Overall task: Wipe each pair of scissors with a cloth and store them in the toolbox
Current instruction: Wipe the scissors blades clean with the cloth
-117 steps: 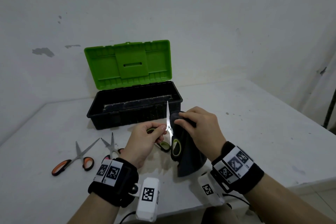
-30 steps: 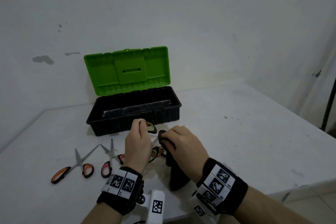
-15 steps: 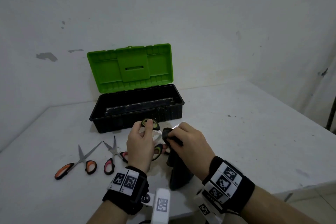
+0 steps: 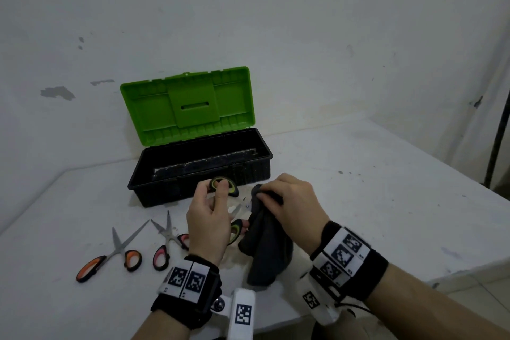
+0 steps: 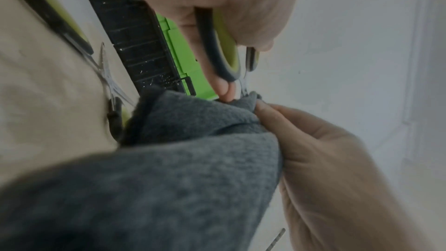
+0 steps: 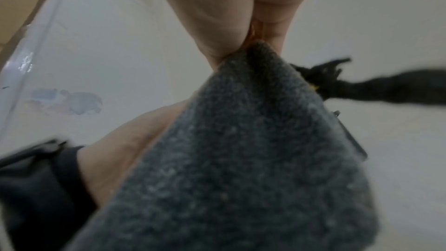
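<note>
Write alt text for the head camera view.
A left hand holds green-handled scissors while the right hand wipes their blades with a dark grey cloth. Orange-handled scissors and pink-handled scissors lie on the white table before an open toolbox.

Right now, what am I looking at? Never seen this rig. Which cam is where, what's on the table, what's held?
No robot: a person's two bare hands, wearing wristbands with printed markers. One camera sits on the head; one on each wrist looks along the fingers.

On the white table: an open toolbox with a green lid, plus orange-handled scissors and pink-handled scissors.

The left hand holds green-handled scissors by the handles. The right hand pinches a dark grey cloth around the blades.
</note>
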Demonstrator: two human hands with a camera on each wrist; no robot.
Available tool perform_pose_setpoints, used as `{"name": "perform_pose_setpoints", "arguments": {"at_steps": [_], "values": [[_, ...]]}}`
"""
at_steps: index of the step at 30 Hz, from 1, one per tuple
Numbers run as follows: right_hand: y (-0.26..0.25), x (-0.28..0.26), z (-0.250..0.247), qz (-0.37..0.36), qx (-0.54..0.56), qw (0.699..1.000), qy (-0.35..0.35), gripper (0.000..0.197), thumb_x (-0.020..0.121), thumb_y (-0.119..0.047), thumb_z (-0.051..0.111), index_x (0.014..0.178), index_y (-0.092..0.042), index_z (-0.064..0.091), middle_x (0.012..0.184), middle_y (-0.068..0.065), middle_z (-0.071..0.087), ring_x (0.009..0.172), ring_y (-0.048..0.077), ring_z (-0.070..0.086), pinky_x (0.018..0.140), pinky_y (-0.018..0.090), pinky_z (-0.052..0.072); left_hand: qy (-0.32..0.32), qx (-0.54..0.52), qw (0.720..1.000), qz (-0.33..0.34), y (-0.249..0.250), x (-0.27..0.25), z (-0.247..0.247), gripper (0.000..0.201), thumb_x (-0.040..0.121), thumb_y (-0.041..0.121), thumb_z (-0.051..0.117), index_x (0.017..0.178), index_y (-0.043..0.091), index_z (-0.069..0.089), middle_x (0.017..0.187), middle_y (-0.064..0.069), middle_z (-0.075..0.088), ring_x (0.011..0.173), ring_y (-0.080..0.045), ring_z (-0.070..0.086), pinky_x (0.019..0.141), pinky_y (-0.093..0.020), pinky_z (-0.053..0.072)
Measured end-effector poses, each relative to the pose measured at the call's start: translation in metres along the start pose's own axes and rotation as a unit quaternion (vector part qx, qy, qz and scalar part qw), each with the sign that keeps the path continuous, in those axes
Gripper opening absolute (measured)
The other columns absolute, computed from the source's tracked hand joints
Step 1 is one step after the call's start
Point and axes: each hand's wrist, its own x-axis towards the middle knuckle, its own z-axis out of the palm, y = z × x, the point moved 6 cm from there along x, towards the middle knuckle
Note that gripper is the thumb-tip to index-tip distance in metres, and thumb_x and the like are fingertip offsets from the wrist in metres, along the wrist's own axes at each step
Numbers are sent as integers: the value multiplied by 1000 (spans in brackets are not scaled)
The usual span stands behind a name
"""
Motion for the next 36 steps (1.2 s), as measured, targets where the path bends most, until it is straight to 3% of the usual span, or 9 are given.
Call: {"name": "perform_pose_setpoints", "arguments": {"at_steps": [3, 8, 10, 13, 17, 21, 27, 31, 36], "values": [[22, 10, -14, 62, -29, 998, 8, 11, 88, -21, 70, 96, -17, 77, 91, 1, 72, 84, 17, 65, 77, 16, 39, 3, 24, 1000, 14, -1, -1, -3, 21, 97, 52, 52, 90, 34, 58, 62, -24, 52, 49, -35, 45, 45, -62, 48], [31, 6, -36, 119, 26, 992, 34, 4, 86, -20, 72, 88, -22, 75, 82, -10, 73, 76, 5, 64, 75, 17, 47, 14, 30, 999, 5, -1, -2, -6, 22, 99, 48, 49, 90, 30, 57, 58, -9, 54, 50, -23, 45, 49, -55, 47], [20, 1, -39, 90, 43, 995, 31, 8, 82, -16, 73, 85, -24, 71, 78, -15, 69, 73, 2, 61, 69, 8, 43, 17, 18, 1000, -13, -6, 0, -5, 24, 99, 51, 48, 91, 30, 56, 53, 4, 50, 48, -24, 46, 50, -56, 53], [-2, -2, -34, -2, 35, 999, 23, 13, 78, -9, 76, 84, -19, 70, 82, -11, 66, 74, 3, 57, 70, 5, 40, 5, 1, 1000, -14, -4, -1, 0, 29, 95, 61, 49, 93, 33, 56, 61, -9, 54, 54, -43, 55, 52, -62, 54], [-15, -7, -13, -55, 34, 998, 12, 8, 81, -10, 73, 85, -16, 72, 87, -4, 65, 77, 9, 60, 71, 21, 50, -1, 20, 999, 35, 11, -7, 3, 28, 92, 60, 48, 89, 33, 55, 67, -9, 60, 55, -37, 51, 52, -56, 48], [-8, -2, -18, -37, 49, 995, 81, 9, 84, -9, 74, 92, -13, 74, 90, -2, 66, 78, 5, 59, 75, 14, 48, 9, 25, 999, 32, 9, -6, 1, 25, 95, 59, 49, 94, 34, 56, 72, -17, 61, 62, -49, 56, 49, -62, 50], [-3, -8, -5, 3, 24, 999, 46, 14, 86, -17, 74, 100, -14, 76, 98, 1, 65, 83, 11, 62, 80, 11, 45, 33, 28, 998, 38, 6, -10, 1, 25, 93, 58, 46, 91, 34, 54, 65, -19, 59, 59, -46, 57, 50, -60, 52], [9, -6, -12, 122, 55, 987, 89, 9, 94, -23, 62, 87, -19, 64, 83, -8, 63, 75, 8, 60, 69, 24, 51, 62, 23, 997, 31, 3, -16, 3, 25, 95, 55, 42, 89, 32, 49, 61, -8, 58, 48, -24, 56, 48, -40, 52], [13, -2, -3, 168, 26, 984, 48, 16, 97, -36, 54, 87, -24, 60, 79, -8, 65, 75, 14, 61, 73, 36, 50, 75, -9, 997, 23, 12, -16, 8, 20, 102, 42, 43, 90, 28, 49, 61, -4, 60, 48, -25, 58, 42, -28, 47]]}}
